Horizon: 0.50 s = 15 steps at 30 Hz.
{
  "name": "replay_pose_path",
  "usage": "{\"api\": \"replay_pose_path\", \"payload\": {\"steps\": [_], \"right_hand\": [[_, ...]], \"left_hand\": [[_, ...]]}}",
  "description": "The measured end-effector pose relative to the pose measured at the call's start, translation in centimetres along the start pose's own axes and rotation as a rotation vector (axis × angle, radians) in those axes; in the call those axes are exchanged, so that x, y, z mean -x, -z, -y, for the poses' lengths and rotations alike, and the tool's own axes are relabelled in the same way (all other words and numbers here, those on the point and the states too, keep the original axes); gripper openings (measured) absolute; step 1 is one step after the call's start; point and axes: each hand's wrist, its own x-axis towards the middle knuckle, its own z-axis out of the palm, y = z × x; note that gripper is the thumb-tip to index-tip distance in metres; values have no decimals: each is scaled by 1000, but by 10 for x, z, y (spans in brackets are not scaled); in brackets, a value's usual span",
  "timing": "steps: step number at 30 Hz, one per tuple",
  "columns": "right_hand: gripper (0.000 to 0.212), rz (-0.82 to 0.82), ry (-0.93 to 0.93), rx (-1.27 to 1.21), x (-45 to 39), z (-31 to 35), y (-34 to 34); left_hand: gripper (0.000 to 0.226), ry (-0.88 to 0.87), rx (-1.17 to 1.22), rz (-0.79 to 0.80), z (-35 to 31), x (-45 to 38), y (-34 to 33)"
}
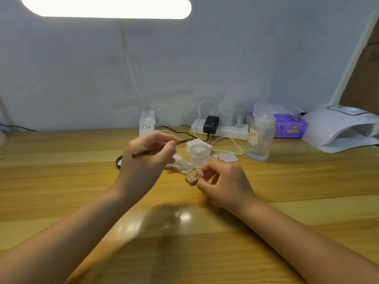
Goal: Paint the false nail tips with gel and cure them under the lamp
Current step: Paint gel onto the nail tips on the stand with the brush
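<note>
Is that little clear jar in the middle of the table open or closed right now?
Open. The clear jar has no lid on top; a black lid lies on the table.

Purple tissue pack (287, 125), white curing lamp (336, 128)

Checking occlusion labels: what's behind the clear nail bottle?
Behind the clear bottle sits a purple tissue pack, its left part covered by the bottle. The power strip ends beside it.

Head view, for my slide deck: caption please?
Left hand holds thin brown brush; right hand pinches pink false nail tip.
</note>
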Motion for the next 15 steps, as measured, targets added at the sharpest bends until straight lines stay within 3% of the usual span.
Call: {"api": "replay_pose_path", "payload": {"steps": [7,15], "right_hand": [[31,10,-4,5,1,1,2],[17,-1,11,17,2,-2,1]], "left_hand": [[20,145,-241,122,0,-53,-11],[13,313,-412,304,0,-79,-42]]}}
